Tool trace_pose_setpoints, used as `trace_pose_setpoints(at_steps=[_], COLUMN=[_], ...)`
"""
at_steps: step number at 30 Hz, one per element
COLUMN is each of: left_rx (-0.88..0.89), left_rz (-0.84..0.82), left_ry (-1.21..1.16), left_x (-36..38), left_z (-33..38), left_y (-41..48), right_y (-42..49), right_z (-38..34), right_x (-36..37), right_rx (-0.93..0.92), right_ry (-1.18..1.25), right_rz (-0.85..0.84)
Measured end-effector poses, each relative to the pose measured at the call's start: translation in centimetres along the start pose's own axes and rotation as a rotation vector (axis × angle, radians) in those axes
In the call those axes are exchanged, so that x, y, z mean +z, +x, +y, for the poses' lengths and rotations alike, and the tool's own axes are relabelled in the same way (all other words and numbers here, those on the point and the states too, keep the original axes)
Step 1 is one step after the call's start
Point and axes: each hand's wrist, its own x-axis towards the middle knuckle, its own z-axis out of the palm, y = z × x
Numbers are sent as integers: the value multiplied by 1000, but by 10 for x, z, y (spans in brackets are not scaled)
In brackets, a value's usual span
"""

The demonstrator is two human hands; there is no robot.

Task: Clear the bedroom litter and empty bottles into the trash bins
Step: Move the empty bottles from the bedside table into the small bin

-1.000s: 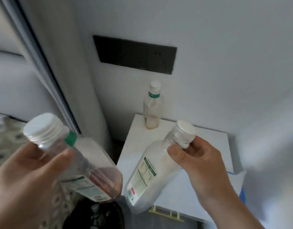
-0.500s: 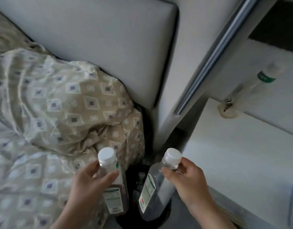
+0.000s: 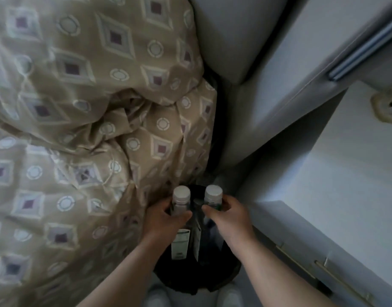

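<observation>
Between a bed's patterned duvet (image 3: pixel 80 129) and a white nightstand (image 3: pixel 345 185) stands a black trash bin (image 3: pixel 190 278). Over its mouth, the left hand (image 3: pixel 166 218) has its grip closed round the left bottle (image 3: pixel 181 197), and the right hand (image 3: pixel 229 214) round the right bottle (image 3: pixel 213 194), both just below the caps. The thin plastic is probably light, crushable and slick, and the neck seems the firmest hold.

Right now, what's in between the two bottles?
Nothing solid: the head view shows a narrow gap between left bottle and right bottle, the black trash bin below.
</observation>
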Motion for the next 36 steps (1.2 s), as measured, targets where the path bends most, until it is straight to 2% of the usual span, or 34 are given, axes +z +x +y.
trace_pose_setpoints(at_steps=[4,8,12,14,17,21,24,26,32,36], left_rx=[-8,-2,67,57,41,11,11,78,188,338], left_rz=[-43,8,223,318,353,265,215,193,92,-12], left_ry=[92,154,554,670,663,583,449,313,-10,-36], left_x=[12,29,41,41,36,26,11,2,-10,9], left_z=[-26,-30,-29,-24,-18,-14,-4,9,95,156], left_y=[16,23,15,13,19,26,19,3,-76,-117], right_y=[15,30,38,39,42,44,34,18,-55,-88], right_z=[19,26,22,18,11,-5,-20,-29,-88,-136], right_x=[11,16,19,20,22,21,7,-6,-66,-124], right_rx=[51,62,25,38,112,119,116,67,-83,-121], right_ry=[-65,-130,-329,-450,-519,-587,-494,-387,173,411], right_rz=[-18,-2,-23,-25,-62,-161,-197,-186,-140,-49])
